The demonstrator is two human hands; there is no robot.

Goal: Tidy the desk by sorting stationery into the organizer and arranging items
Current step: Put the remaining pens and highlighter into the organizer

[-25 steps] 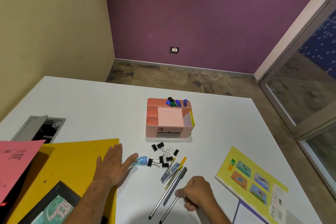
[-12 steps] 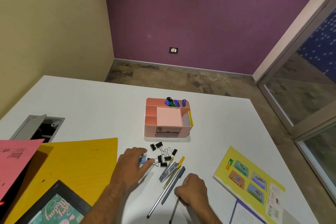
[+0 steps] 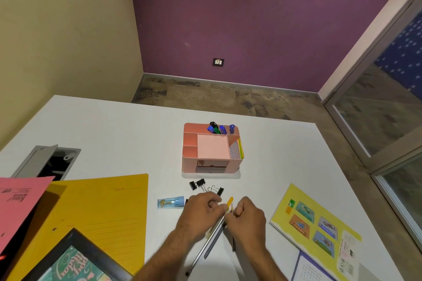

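a: count? where?
b: one pink organizer [image 3: 211, 151] mid-tabletop [image 3: 114, 130], markers in its rear slot; pens [image 3: 212, 238] near edge.
a: fingers?
b: left hand [image 3: 201, 214], right hand [image 3: 247, 218] both curled closed around pens.

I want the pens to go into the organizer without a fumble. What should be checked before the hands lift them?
1. Pens gathered: both the left hand and the right hand close around the pen bundle. Ok.
2. Grip secure: motion blur hides the fingers. Cannot tell.
3. All pens in the bundle: one dark pen lies apart under the right hand. Not ok.
4. Path to the pink organizer: binder clips lie between it and the hands. Not ok if sliding, ok if lifting.
5. Room in the back compartment: markers fill its right part, and the left looks free. Ok.
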